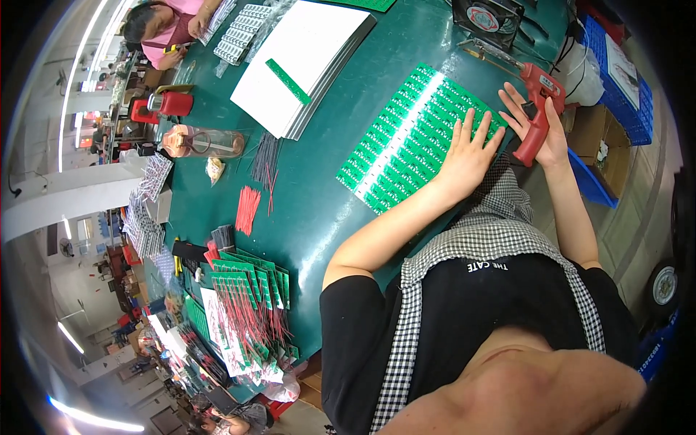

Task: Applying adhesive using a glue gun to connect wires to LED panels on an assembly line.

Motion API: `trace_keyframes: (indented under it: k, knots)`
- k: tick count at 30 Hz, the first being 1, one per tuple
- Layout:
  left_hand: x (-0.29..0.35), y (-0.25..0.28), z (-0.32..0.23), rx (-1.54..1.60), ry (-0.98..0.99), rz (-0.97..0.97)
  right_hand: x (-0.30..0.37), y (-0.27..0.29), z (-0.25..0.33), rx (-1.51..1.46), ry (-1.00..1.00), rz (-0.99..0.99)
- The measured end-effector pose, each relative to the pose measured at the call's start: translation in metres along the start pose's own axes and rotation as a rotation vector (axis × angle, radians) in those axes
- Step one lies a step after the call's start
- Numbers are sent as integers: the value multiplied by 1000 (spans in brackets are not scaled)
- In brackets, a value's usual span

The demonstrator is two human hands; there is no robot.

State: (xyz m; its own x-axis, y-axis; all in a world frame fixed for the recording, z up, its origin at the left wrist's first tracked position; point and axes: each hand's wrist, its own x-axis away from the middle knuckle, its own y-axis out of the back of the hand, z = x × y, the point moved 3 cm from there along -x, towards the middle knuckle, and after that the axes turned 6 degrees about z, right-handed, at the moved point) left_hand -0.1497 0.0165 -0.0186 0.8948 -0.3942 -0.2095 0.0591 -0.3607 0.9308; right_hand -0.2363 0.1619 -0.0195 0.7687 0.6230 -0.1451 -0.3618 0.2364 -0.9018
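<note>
My left hand lies flat with fingers spread on a large green circuit board panel, over its right part. The panel lies on the green table and carries rows of small white-marked boards; a bright glare stripe crosses it. In my right hand, beyond the panel's right edge, is a red soldering gun. Its handle lies between my thumb and the other fingers, which are partly stretched out. The gun's metal tip points to the far left, towards a black fan.
A white stack of sheets bears a narrow green board strip. Red wires, dark wires and a bottle lie to the left. Wired boards are piled nearer. A co-worker sits across; blue crates stand right.
</note>
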Motion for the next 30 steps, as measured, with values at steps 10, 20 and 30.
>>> trace_keyframes:
  k: [10,20,30]
  knots:
    - [0,31,7,112,23,-37,1,4,3,-63,28,-4]
    - [67,165,317,-94,1112,-564,33,17,23,6,104,-25]
    - [-33,107,212,1240,783,-348,61,23,36,-2,155,-89]
